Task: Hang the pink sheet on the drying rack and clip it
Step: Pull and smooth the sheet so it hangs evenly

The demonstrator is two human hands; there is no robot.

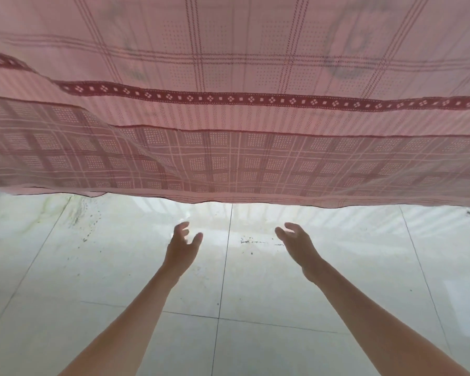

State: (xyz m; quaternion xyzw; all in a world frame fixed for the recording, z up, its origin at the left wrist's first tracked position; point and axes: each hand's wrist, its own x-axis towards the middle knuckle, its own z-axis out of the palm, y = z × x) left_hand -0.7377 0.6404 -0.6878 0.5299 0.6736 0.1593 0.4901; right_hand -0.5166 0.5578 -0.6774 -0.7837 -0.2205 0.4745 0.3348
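Observation:
The pink sheet (234, 104) with dark red checks and a patterned border band hangs across the whole upper half of the view, doubled over so two layers show. Its lower hem runs just above my hands. My left hand (183, 244) is stretched forward below the hem, fingers relaxed and holding nothing. My right hand (296, 240) reaches out beside it, also loose and apart from the cloth. The drying rack and any clips are hidden from view.
A pale tiled floor (228, 308) with dark specks and grout lines lies below. Striped shadows fall on the tiles just under the sheet's hem.

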